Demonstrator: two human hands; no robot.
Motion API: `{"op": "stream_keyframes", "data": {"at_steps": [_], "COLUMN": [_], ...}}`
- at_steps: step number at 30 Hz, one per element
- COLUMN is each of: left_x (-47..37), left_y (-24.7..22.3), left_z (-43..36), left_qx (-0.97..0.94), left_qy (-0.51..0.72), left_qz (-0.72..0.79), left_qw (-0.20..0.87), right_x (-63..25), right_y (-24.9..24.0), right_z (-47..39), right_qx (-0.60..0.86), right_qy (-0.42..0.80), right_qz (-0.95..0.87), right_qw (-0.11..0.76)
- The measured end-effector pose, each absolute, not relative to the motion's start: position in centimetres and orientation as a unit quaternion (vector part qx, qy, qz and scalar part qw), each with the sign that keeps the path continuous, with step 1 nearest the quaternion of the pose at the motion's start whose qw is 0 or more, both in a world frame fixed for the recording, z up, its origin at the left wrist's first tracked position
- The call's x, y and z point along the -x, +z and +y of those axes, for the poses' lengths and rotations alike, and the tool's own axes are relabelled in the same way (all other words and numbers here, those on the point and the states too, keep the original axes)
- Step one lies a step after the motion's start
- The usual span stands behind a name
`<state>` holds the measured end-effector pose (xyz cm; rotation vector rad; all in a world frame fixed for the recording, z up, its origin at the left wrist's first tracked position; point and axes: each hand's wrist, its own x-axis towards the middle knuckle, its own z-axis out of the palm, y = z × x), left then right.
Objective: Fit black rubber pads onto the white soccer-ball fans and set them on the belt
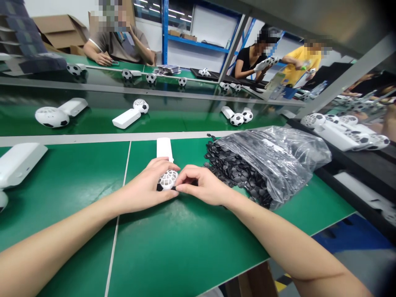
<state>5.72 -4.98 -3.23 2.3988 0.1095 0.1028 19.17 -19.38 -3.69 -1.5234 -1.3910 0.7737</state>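
Observation:
On the green bench lies a white handheld fan with a round, soccer-ball-patterned head and a white handle pointing away from me. My left hand is wrapped around the head from the left, thumb below and fingers above. From the right, my right hand pinches a small black piece between thumb and fingertips, against the head's lower right edge. The fingers partly hide the piece. Right of that hand, many black pieces spill from a clear plastic bag.
Behind the bench, a green conveyor carries several similar fans. Another fan lies at the left edge. A black tray of fans stands at right. A person sits across; other people work at far right.

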Motion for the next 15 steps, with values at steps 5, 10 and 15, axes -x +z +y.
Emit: {"op": "stream_keyframes", "data": {"at_steps": [5,10,15], "left_x": [-5.74,-5.88,-5.8], "left_y": [-3.27,-3.31,-3.27], "left_z": [-5.15,-5.5,-5.54], "left_qx": [-0.925,-0.925,-0.923], "left_qy": [0.054,0.067,0.05], "left_qz": [0.047,0.066,0.058], "left_qw": [0.372,0.368,0.376], "right_x": [-19.22,-19.18,-19.2], "right_y": [-3.68,-3.89,-4.48], "right_z": [-19.13,-18.78,-18.48], "right_qx": [0.622,0.634,0.627], "right_qy": [0.301,0.279,0.313], "right_qz": [-0.558,-0.539,-0.512], "right_qw": [0.46,0.479,0.496]}}
